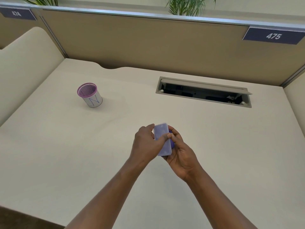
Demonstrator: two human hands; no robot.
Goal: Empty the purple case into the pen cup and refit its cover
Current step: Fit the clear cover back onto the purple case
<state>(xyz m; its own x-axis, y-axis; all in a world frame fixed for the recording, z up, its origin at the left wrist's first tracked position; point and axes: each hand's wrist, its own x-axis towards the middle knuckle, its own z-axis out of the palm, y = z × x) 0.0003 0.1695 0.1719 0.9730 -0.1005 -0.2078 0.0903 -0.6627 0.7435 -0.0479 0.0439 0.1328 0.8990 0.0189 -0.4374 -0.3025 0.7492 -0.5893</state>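
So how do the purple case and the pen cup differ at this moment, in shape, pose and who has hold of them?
The purple case is flat and oblong with rounded corners; the pen cup is a round mesh cylinder. The case is held above the desk between the left hand and right hand; the cup stands untouched, upright, far to the left. The case's cover faces the camera; the cup's mouth is open. Both are purple in part.

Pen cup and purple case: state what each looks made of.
Pen cup: seemingly metal mesh, its inside wall perforated under a purple rim, the outside wrapped in white, perhaps paper. Purple case: likely plastic, its cover smooth, frosted and translucent, held in both hands.
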